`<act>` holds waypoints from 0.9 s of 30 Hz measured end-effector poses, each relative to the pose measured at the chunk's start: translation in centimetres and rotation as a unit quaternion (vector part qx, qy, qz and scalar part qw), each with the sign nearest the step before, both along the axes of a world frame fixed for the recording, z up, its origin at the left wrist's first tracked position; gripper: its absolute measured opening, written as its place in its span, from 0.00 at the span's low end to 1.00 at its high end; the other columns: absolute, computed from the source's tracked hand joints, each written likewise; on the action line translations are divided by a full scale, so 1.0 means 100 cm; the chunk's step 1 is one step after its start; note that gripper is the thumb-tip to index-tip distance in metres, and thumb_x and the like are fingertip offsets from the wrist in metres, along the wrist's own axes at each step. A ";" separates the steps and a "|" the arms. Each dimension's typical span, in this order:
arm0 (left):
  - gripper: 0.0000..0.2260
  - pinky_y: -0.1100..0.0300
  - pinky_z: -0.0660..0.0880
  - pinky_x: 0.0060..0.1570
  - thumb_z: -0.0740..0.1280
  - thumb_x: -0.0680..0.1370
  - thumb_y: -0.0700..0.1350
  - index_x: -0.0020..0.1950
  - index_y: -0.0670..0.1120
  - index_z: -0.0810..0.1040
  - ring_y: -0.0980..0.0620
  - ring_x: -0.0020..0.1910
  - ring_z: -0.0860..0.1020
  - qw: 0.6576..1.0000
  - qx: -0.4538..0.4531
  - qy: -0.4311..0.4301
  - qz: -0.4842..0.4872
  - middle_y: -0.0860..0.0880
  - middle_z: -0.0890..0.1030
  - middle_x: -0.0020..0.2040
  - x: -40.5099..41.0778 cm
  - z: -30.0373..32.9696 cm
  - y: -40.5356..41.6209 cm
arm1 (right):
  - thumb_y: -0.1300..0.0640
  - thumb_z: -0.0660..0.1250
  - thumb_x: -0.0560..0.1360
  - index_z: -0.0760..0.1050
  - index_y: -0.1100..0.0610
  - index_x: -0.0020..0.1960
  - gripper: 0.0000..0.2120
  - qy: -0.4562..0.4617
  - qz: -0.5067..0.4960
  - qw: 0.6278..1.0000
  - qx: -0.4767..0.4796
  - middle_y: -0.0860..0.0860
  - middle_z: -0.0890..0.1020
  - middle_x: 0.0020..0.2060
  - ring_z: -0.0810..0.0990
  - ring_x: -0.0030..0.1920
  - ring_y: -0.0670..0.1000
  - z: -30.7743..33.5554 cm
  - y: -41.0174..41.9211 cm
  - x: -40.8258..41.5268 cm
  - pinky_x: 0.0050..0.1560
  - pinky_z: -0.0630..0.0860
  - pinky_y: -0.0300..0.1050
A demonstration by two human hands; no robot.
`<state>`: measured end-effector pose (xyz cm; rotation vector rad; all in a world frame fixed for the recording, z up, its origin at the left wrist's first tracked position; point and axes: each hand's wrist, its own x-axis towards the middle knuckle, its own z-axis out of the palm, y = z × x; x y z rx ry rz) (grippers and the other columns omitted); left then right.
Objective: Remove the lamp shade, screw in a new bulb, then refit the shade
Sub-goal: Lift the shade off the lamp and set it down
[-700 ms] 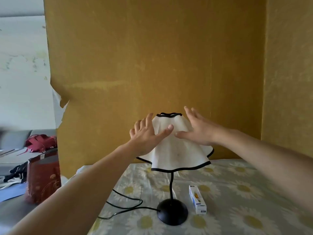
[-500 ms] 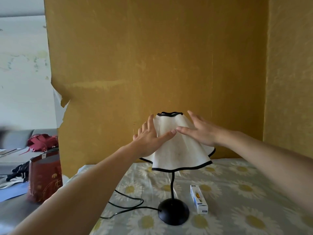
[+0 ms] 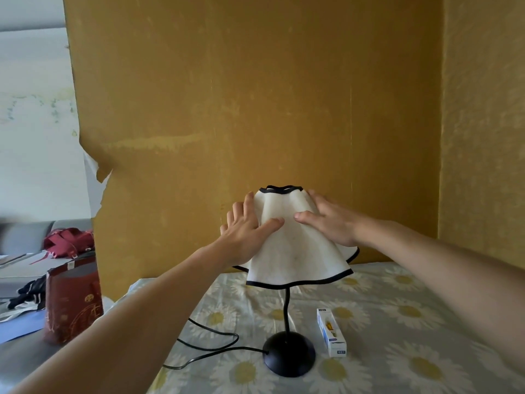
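Note:
A white fluted lamp shade (image 3: 295,251) with black trim sits on a black lamp whose thin curved stem rises from a round base (image 3: 289,353). My left hand (image 3: 246,228) presses flat against the shade's left side, thumb across the front. My right hand (image 3: 329,218) lies on its right side, thumb pointing toward the left thumb. Both hands clasp the shade between them. A white and blue bulb box (image 3: 331,332) lies on the cloth just right of the base. The bulb socket is hidden under the shade.
The lamp's black cord (image 3: 210,341) loops left across the daisy-print tablecloth (image 3: 397,336). A dark red bag (image 3: 72,301) stands off the table's left side. A mustard-yellow wall (image 3: 255,109) rises close behind the lamp and along the right.
Both hands have closed in from hovering beside the shade and now press against its two sides. The lamp and box have not moved.

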<state>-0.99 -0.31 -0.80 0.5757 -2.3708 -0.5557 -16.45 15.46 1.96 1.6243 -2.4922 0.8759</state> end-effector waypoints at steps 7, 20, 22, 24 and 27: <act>0.41 0.44 0.55 0.72 0.58 0.77 0.70 0.82 0.56 0.42 0.47 0.76 0.56 0.998 -0.056 0.042 -0.001 0.50 0.58 0.75 0.002 0.018 0.002 | 0.31 0.56 0.77 0.46 0.41 0.80 0.37 0.012 0.029 0.997 -0.070 0.49 0.59 0.78 0.66 0.74 0.56 0.011 0.005 0.001 0.63 0.66 0.51; 0.44 0.47 0.59 0.70 0.60 0.75 0.69 0.82 0.50 0.46 0.46 0.71 0.61 0.962 -0.239 0.135 0.004 0.47 0.61 0.72 0.009 0.055 0.020 | 0.36 0.61 0.79 0.47 0.44 0.80 0.36 0.134 0.012 0.971 -0.197 0.49 0.62 0.75 0.71 0.69 0.54 0.032 0.033 0.011 0.56 0.67 0.47; 0.45 0.48 0.59 0.70 0.59 0.74 0.70 0.82 0.49 0.47 0.46 0.70 0.61 0.956 -0.253 0.148 0.006 0.47 0.62 0.71 0.008 0.059 0.025 | 0.34 0.60 0.78 0.48 0.45 0.80 0.38 0.175 -0.006 0.962 -0.211 0.49 0.62 0.76 0.72 0.68 0.55 0.034 0.036 0.009 0.55 0.70 0.48; 0.46 0.48 0.59 0.70 0.58 0.73 0.71 0.82 0.48 0.47 0.46 0.70 0.62 0.952 -0.264 0.156 0.006 0.47 0.62 0.71 0.006 0.063 0.029 | 0.34 0.60 0.77 0.48 0.47 0.80 0.39 0.203 -0.019 0.953 -0.226 0.50 0.63 0.76 0.73 0.67 0.55 0.036 0.040 0.006 0.53 0.71 0.48; 0.46 0.48 0.60 0.70 0.59 0.73 0.71 0.82 0.47 0.48 0.46 0.70 0.62 0.945 -0.279 0.169 0.003 0.46 0.63 0.71 0.001 0.067 0.036 | 0.32 0.59 0.75 0.50 0.50 0.80 0.41 0.229 -0.031 0.943 -0.240 0.51 0.68 0.72 0.77 0.62 0.56 0.040 0.046 0.001 0.52 0.77 0.51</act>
